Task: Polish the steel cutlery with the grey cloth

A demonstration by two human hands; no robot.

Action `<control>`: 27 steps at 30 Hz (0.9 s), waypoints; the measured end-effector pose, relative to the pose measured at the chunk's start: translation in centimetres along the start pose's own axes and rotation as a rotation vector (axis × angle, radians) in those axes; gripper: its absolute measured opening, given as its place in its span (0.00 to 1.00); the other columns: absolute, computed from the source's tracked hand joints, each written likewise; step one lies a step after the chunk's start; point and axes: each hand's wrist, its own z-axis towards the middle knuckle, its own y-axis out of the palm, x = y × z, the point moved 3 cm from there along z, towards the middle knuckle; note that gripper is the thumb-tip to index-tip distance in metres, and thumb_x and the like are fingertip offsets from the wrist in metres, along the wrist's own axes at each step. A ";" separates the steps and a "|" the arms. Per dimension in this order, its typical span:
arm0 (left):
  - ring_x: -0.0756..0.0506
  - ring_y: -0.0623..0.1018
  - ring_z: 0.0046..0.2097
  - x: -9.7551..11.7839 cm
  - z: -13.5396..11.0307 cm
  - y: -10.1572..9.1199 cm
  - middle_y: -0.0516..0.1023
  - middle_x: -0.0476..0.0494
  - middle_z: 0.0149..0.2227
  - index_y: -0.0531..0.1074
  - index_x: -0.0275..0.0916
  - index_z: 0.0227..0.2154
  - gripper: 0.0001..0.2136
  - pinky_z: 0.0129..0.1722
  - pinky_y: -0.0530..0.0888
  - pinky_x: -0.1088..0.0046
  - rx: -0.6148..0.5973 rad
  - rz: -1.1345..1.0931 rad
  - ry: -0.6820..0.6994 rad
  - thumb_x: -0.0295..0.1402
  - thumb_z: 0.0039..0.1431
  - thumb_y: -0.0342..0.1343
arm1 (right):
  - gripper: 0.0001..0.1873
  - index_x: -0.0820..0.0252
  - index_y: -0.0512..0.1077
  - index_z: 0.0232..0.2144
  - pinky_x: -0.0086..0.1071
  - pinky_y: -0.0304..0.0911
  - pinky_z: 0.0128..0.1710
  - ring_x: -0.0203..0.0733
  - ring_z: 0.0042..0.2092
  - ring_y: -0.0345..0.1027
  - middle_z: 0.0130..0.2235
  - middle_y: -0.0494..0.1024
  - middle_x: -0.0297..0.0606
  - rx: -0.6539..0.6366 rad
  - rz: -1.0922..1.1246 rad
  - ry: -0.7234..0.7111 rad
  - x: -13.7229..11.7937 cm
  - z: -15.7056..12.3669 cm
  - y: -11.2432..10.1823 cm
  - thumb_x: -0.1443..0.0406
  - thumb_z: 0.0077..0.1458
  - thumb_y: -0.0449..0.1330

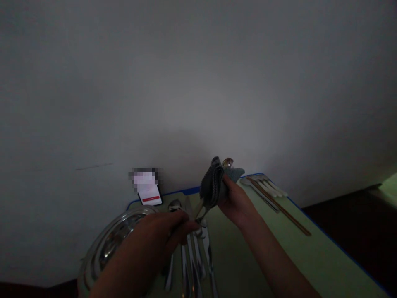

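Note:
My right hand (236, 203) is closed around a folded grey-green cloth (211, 186) with a patterned edge. Past the cloth's far side shows the shiny rounded end of a spoon (228, 162). A thin metal handle runs out of the cloth's lower end to my left hand (173, 231), whose fingers pinch it; it seems to be the same spoon, though the cloth hides its middle. Below my hands, several pieces of metal cutlery (194, 265), knives and spoons among them, lie side by side on the table (235, 260).
A round metal dish (89, 252) stands at the left, partly behind my left forearm. A phone (150, 194) with a lit screen leans against the wall (198, 91). Toward the table's right edge lie brown chopsticks (287, 211), with several metal utensils (269, 184) beside them.

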 end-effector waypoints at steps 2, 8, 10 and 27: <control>0.48 0.74 0.28 -0.1 0.2 0.2 0.76 0.51 0.26 0.70 0.41 0.25 0.13 0.28 0.65 0.75 0.033 0.025 -0.011 0.39 0.60 0.46 | 0.06 0.61 0.73 0.30 0.26 0.68 0.35 0.34 0.31 0.73 0.31 0.80 0.33 -0.013 -0.010 -0.057 0.3 -0.8 0.8 0.65 0.47 0.62; 0.48 0.74 0.27 0.6 0.6 0.4 0.76 0.50 0.25 0.69 0.40 0.27 0.14 0.26 0.64 0.76 0.101 0.015 0.003 0.39 0.61 0.42 | 0.13 0.59 0.73 0.35 0.27 0.65 0.41 0.36 0.40 0.72 0.40 0.78 0.35 0.024 -0.151 -0.263 1.6 -2.6 1.7 0.57 0.48 0.60; 0.49 0.74 0.26 1.0 0.8 0.5 0.76 0.50 0.25 0.68 0.40 0.25 0.14 0.26 0.64 0.76 0.115 0.028 0.017 0.39 0.61 0.42 | 0.17 0.59 0.72 0.36 0.30 0.65 0.41 0.39 0.41 0.71 0.40 0.78 0.37 0.036 -0.263 -0.282 1.8 -3.0 1.8 0.54 0.47 0.60; 0.48 0.74 0.28 1.0 0.6 1.0 0.76 0.48 0.26 0.69 0.39 0.27 0.16 0.27 0.65 0.74 0.048 0.075 0.032 0.39 0.62 0.40 | 0.18 0.60 0.71 0.34 0.31 0.66 0.33 0.39 0.35 0.72 0.36 0.78 0.39 0.043 -0.184 -0.221 2.7 -3.0 1.9 0.52 0.48 0.57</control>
